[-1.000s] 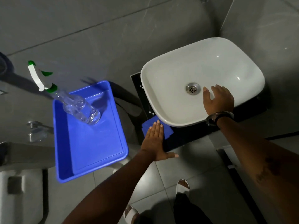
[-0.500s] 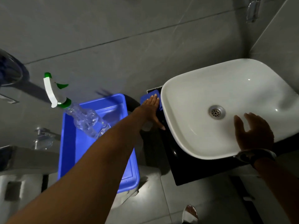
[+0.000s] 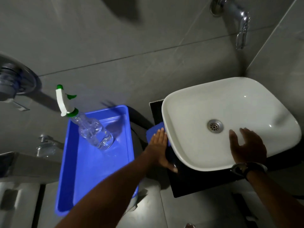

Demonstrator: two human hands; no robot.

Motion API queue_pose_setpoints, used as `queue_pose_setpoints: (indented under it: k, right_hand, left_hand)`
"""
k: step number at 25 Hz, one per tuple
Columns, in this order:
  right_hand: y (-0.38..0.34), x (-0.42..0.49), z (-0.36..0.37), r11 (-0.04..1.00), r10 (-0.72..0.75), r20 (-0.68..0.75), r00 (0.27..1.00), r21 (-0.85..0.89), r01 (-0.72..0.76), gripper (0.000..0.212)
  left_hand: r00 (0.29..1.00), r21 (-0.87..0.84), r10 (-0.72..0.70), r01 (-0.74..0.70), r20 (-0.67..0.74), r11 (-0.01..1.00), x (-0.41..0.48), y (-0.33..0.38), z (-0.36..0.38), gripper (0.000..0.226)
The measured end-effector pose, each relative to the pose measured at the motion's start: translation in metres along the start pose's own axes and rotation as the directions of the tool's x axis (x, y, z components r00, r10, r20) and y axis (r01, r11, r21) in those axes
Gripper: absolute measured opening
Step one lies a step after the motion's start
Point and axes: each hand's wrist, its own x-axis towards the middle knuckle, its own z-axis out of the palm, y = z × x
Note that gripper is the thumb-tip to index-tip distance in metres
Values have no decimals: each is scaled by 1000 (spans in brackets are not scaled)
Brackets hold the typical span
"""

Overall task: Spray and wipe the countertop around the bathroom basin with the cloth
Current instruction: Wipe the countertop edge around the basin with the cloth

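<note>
A white basin (image 3: 189, 112) sits on a black countertop (image 3: 182, 183). My left hand (image 3: 160, 148) lies flat, fingers together, pressing a blue cloth (image 3: 152, 132) onto the narrow strip of countertop left of the basin; most of the cloth is hidden under the hand. My right hand (image 3: 246, 147) rests open on the basin's near inner wall, beside the drain (image 3: 215, 126). A clear spray bottle (image 3: 92, 130) with a white and green trigger head stands tilted in a blue plastic tray (image 3: 92, 170) to the left.
A chrome tap (image 3: 236, 17) juts from the grey tiled wall above the basin. Another chrome fitting (image 3: 11, 84) is at the far left wall. A small valve (image 3: 46, 145) sits left of the tray. Grey floor tiles lie below.
My left hand has slid the cloth back toward me along the left strip of countertop, after going from the front corner to the rear. The camera tilted up, showing the tap.
</note>
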Motion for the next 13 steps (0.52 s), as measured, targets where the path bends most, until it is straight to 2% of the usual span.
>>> queue_pose_setpoints:
  k: [4, 8, 9, 11, 13]
  right_hand:
    - [1, -2, -2, 998, -41, -54, 998, 49, 44, 68]
    - [1, -11, -11, 997, -60, 45, 997, 50, 57, 63]
    - [-2, -18, -11, 993, -110, 49, 993, 53, 107, 61]
    - [-4, -53, -11, 965, -227, -7, 974, 131, 225, 56]
    - [1, -115, -6, 936, -251, -78, 965, 235, 262, 47]
  left_hand:
    - [998, 64, 58, -58, -1, 996, -67, 56, 74, 160]
    - [995, 17, 61, -62, 73, 998, -99, 96, 97, 156]
    - [994, 13, 58, -59, 89, 998, -100, 98, 96, 156]
    - [992, 6, 70, -71, 109, 997, -108, 103, 97, 154]
    - [992, -79, 90, -84, 83, 993, -119, 108, 94, 143]
